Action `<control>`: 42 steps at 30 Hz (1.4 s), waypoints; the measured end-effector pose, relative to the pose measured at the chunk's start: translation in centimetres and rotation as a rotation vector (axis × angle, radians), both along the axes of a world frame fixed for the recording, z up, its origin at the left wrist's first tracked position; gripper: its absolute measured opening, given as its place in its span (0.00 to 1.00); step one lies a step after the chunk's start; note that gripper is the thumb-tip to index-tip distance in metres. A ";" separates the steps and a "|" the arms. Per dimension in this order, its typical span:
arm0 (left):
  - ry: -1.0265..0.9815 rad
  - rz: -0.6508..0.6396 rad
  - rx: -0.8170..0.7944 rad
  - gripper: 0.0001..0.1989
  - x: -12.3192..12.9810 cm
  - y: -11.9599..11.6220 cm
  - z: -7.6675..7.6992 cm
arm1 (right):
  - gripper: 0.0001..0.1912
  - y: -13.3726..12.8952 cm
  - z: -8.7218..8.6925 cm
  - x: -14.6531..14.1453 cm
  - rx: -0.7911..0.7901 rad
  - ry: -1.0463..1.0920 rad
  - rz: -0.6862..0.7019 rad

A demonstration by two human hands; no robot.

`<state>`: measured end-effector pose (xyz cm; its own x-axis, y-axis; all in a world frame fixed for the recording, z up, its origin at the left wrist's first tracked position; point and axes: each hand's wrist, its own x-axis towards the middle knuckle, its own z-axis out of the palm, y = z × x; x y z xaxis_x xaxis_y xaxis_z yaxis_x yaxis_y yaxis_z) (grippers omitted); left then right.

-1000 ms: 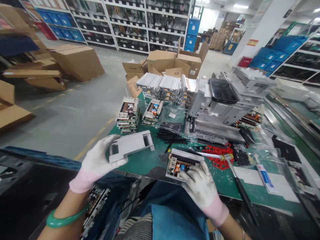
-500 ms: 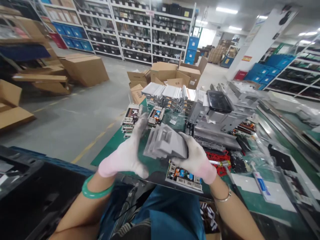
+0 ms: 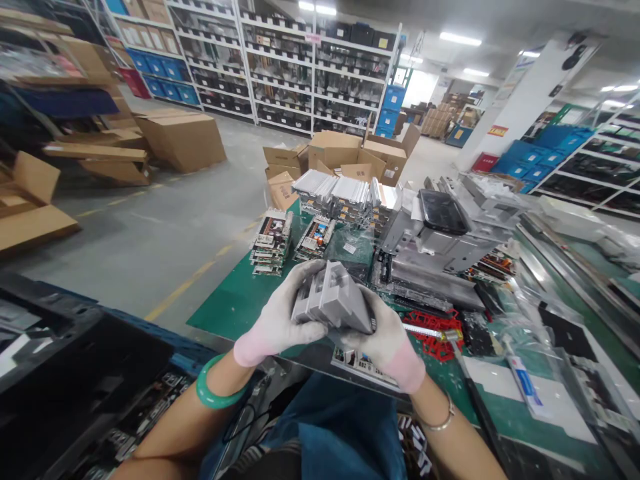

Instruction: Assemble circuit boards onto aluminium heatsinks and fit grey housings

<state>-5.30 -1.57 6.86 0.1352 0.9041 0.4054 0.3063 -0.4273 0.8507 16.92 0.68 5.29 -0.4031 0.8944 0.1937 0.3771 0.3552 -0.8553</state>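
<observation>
Between my two white-gloved hands is a grey metal housing [image 3: 334, 299], tilted and held above the bench. My left hand [image 3: 291, 310] wraps its left side, thumb along the lower edge. On the right end, my right hand [image 3: 383, 330] grips it with the fingers partly hidden behind. Under the right hand lies a circuit board [image 3: 357, 363], mostly covered by hand and housing. Beyond the hands are a stack of circuit boards [image 3: 273, 240] and another stack of circuit boards [image 3: 316, 237] to its right.
Finned metal heat sinks [image 3: 350, 191] stand at the back of the green bench [image 3: 220, 303]. To the right are a large grey metal housing [image 3: 440, 233], a red plastic piece [image 3: 435, 340], a hammer [image 3: 463, 360] and a white-and-blue tube [image 3: 525, 380]. Cardboard boxes [image 3: 335, 147] stand behind.
My left hand was spread apart from the grey housing and has closed on its left side. The housing, blurred earlier, now sits between both hands. The view has shifted slightly.
</observation>
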 end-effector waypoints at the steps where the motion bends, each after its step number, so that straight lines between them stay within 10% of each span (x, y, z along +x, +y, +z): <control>1: 0.007 0.003 -0.002 0.48 0.0 -0.3 0.2 | 0.41 -0.2 0.1 0.1 0.001 -0.009 0.013; 10: 0.383 0.089 0.276 0.49 1.8 -1.7 2.6 | 0.64 -1.1 4.7 1.0 0.318 -0.151 0.043; 18: 0.476 -0.064 0.321 0.47 2.4 -1.4 3.0 | 0.53 0.3 6.1 1.4 0.570 -0.245 0.245; 30: 0.471 -0.010 0.280 0.46 1.8 -0.9 2.6 | 0.56 1.7 7.5 1.6 0.516 -0.279 0.331; 37: 0.371 0.292 0.043 0.40 -3.8 -0.9 0.5 | 0.22 3.4 7.8 14.0 0.346 -0.176 -0.482; 42: 0.412 0.524 -0.106 0.40 -5.5 -0.7 -1.3 | 0.13 2.1 1.9 18.3 0.138 -0.512 -0.501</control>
